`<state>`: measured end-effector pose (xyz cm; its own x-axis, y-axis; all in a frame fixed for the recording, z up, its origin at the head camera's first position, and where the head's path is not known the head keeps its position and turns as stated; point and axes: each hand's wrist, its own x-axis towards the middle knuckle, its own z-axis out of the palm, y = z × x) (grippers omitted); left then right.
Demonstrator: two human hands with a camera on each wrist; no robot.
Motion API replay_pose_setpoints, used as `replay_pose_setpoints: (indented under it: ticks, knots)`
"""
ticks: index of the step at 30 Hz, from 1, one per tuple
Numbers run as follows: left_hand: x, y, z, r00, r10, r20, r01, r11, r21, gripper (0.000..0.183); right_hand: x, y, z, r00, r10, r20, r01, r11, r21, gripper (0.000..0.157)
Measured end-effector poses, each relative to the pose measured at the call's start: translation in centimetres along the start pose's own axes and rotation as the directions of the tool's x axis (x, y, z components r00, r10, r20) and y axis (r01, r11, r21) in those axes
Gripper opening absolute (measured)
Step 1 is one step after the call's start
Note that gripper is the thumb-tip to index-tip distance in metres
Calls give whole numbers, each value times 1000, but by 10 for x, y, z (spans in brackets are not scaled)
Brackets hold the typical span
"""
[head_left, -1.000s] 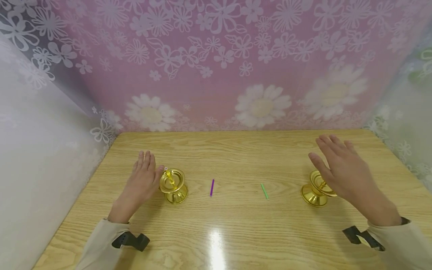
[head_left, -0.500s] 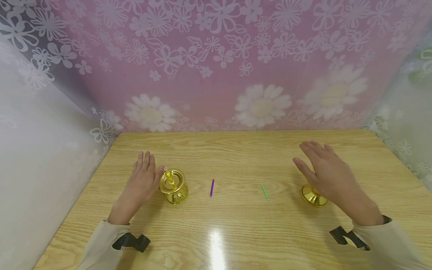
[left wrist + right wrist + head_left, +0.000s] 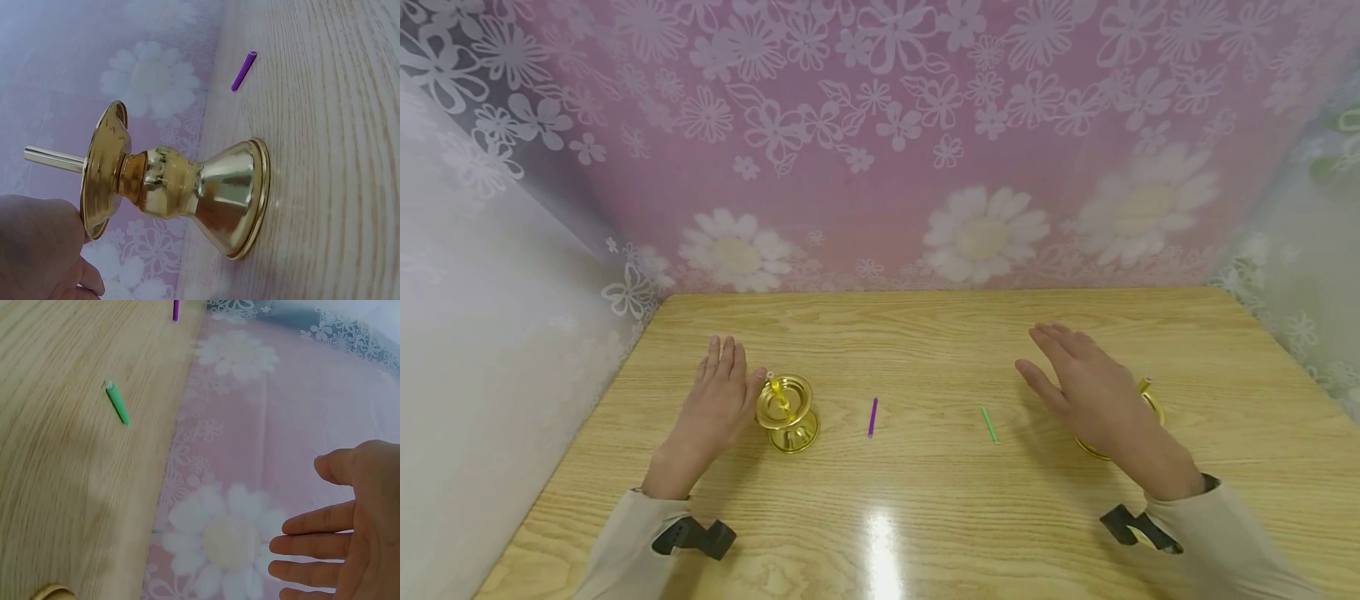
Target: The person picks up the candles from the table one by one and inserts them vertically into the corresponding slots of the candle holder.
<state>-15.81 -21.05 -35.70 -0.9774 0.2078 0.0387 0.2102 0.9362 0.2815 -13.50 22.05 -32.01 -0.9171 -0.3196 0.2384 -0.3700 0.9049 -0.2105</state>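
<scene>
A brass candle holder [image 3: 795, 437] stands upright at the left, with a dish on top and a short tube rising from it. My left hand [image 3: 718, 408] is beside its dish, fingers straight, the thumb tip right at the rim; the left wrist view shows the hand [image 3: 37, 244] close to the dish. My right hand [image 3: 1090, 396] hovers with straight fingers and holds nothing. It hides most of a second brass candle holder [image 3: 1156, 404], whose tube and rim peek out behind it. Between the hands lie a small purple candle-like stick [image 3: 873, 417] and a green one [image 3: 989, 425].
The wooden table [image 3: 940, 517] reaches back to a pink flowered wall covering [image 3: 865, 217]. Pale flowered coverings [image 3: 497, 333] also close in the left and right sides. A bright light reflection falls on the table's front middle.
My right hand has moved left and slightly nearer to me, from the right candle holder's dish to its left side. My left hand, both sticks and both holders have stayed put.
</scene>
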Motion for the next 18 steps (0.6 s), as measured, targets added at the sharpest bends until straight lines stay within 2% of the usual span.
replay_pose_setpoints:
  ticks: [7, 12, 18]
  knots:
    - [0, 2, -1, 1000, -1, -8, 1, 1000, 9, 68, 5, -9, 11, 997, -32, -76, 34, 999, 24, 46]
    - [-1, 3, -1, 1000, 0, -8, 0, 1000, 10, 69, 10, -22, 22, 996, -35, -82, 38, 999, 37, 37]
    - [-1, 2, -1, 1000, -2, -7, 2, 1000, 5, 69, 16, -39, 37, 993, -88, -78, 89, 996, 9, 27]
